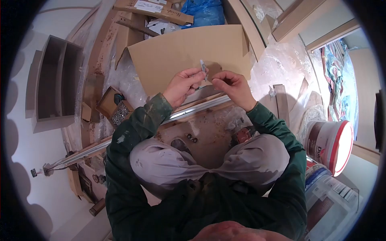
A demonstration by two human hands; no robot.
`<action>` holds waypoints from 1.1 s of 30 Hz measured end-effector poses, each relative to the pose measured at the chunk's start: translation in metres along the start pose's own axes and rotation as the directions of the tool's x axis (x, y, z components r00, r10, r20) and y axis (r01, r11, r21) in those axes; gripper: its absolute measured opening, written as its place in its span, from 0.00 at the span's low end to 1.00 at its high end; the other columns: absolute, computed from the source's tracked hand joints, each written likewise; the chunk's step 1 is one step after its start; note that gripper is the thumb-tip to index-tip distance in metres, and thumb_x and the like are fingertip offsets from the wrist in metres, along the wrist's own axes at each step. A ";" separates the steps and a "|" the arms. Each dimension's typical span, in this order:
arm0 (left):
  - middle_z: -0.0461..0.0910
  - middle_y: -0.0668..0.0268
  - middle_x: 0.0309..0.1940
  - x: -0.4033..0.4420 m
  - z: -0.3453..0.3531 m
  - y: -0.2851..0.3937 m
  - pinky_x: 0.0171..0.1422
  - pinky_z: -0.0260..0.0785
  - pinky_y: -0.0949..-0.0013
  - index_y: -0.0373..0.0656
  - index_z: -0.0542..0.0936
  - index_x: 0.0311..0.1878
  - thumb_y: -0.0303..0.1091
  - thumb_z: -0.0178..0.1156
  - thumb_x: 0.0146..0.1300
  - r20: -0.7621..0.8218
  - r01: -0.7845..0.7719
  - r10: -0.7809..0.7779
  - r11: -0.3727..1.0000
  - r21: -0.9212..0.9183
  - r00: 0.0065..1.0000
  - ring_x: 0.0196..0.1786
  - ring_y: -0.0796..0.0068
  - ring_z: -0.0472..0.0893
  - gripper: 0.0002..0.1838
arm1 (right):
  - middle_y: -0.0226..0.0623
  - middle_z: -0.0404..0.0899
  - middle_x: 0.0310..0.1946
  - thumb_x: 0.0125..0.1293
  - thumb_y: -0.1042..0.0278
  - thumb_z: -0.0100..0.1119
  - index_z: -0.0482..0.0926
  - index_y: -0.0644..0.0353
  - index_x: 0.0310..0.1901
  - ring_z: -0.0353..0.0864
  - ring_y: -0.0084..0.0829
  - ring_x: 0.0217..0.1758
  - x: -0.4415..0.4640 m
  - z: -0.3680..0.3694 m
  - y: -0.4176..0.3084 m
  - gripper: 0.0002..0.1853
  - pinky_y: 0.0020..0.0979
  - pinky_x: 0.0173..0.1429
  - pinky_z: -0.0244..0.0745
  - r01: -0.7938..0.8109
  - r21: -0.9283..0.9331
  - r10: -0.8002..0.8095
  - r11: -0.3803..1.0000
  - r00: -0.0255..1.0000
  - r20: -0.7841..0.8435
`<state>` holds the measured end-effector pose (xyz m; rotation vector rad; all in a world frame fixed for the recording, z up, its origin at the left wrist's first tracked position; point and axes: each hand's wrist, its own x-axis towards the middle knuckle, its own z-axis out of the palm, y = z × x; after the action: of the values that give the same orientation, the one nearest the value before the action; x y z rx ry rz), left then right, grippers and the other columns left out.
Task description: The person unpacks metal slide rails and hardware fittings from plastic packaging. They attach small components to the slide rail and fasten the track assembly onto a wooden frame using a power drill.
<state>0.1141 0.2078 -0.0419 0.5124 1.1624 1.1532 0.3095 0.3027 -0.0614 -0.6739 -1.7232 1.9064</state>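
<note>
Near the centre, my left hand (186, 85) is closed on a small pale metal or plastic piece (203, 66), which stands up from between the thumb and fingers. Just to its right, my right hand (234, 86) has thumb and forefinger pinched together; whatever is between them is too small to make out. Below both hands a long metal rail (193, 110) runs diagonally on a wooden strip, down to the left. A large cardboard sheet (177, 52) lies behind the hands.
An open cardboard box of screws (120, 114) lies at left, near a grey shelf unit (50, 80). A red-rimmed bucket (327, 144) and a clear tub (331, 201) stand at right. A blue bag (205, 13) is at the top. Plastic film covers parts of the floor.
</note>
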 end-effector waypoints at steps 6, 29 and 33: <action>0.74 0.80 0.33 0.000 0.001 0.000 0.25 0.51 0.85 0.41 0.79 0.58 0.37 0.60 0.69 0.009 -0.012 0.012 1.000 -0.021 1.000 0.27 0.92 0.63 0.17 | 0.25 0.79 0.35 0.67 0.72 0.61 0.80 0.64 0.44 0.75 0.14 0.37 0.001 0.007 -0.005 0.07 0.20 0.43 0.72 0.064 -0.174 -0.061 0.983 0.998 0.020; 0.79 0.76 0.41 -0.005 -0.024 -0.001 0.24 0.51 0.84 0.46 0.78 0.58 0.38 0.59 0.70 -0.108 -0.089 0.099 0.992 0.090 0.989 0.25 0.92 0.59 0.16 | 0.42 0.80 0.39 0.55 0.60 0.69 0.75 0.63 0.57 0.81 0.38 0.44 -0.203 -0.063 0.093 0.29 0.39 0.51 0.75 -0.379 -0.748 -0.006 0.544 0.890 -0.456; 0.79 0.76 0.41 -0.002 -0.026 -0.010 0.25 0.53 0.84 0.46 0.78 0.57 0.39 0.59 0.70 -0.073 -0.097 0.103 0.991 0.091 0.992 0.25 0.91 0.62 0.15 | 0.41 0.80 0.38 0.56 0.61 0.68 0.76 0.63 0.56 0.80 0.37 0.43 -0.203 -0.071 0.070 0.27 0.38 0.51 0.75 -0.415 -0.622 0.074 0.664 0.864 -0.498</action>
<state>0.0951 0.1964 -0.0585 0.6028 1.2698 1.2213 0.5084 0.2193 -0.1291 -1.5758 -2.1108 1.0052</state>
